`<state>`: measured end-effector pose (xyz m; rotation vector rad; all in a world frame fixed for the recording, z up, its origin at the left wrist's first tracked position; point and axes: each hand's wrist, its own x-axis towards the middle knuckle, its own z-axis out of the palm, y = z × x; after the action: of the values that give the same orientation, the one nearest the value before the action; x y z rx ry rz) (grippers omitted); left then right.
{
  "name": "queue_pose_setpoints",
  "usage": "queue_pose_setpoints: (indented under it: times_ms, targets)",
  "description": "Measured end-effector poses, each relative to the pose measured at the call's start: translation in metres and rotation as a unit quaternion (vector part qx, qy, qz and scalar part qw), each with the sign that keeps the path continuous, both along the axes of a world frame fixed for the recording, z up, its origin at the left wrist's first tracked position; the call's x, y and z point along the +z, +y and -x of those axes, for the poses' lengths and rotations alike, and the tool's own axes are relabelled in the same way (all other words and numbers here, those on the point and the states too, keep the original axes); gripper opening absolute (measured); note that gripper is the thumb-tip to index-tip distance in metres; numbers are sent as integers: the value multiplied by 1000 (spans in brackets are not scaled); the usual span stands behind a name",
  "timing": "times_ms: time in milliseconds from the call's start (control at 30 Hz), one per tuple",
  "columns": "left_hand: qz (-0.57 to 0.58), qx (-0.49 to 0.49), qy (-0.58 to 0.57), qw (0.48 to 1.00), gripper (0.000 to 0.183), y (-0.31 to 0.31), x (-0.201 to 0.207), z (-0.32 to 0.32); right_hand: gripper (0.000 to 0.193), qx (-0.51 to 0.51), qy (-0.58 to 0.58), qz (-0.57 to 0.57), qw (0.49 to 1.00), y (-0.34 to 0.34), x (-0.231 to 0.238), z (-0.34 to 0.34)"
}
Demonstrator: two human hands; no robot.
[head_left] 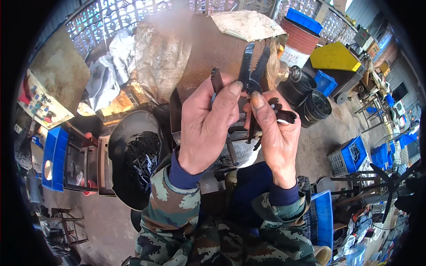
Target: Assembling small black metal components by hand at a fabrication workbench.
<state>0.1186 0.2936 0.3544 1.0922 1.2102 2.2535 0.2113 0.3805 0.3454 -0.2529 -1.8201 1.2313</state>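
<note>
Both my hands are raised together in front of me, fingers closed. Between their thumbs stands a dark two-jawed metal tool (246, 62), toothed along the inner edges, its jaws spread in a narrow V. My left hand (205, 124) pinches the tool near its joint. Another short dark metal piece (216, 80) juts up from the same hand. My right hand (279, 142) presses its thumb against the lower part of the tool. Dark toothed pieces (286, 116) show in its curled fingers. The fingers hide the tool's lower end.
A black tub (123, 177) with many dark metal pieces (144, 155) stands at left, near a blue bin (55, 159). Behind my hands is a rusty brown panel (202, 48). Black buckets (316, 108), a blue crate (348, 155) and a fan (390, 181) are at right.
</note>
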Motion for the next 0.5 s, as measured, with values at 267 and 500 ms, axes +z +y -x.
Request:
queue_pose_setpoints:
  times_ms: [267,500]
  targets:
    - [-12,6,-4,1000,19,-29,10,-21,29,38,8,8,999,-30,11,-16]
    - [-56,6,8,998,17,-45,11,-35,27,48,43,-24,998,-52,17,-28]
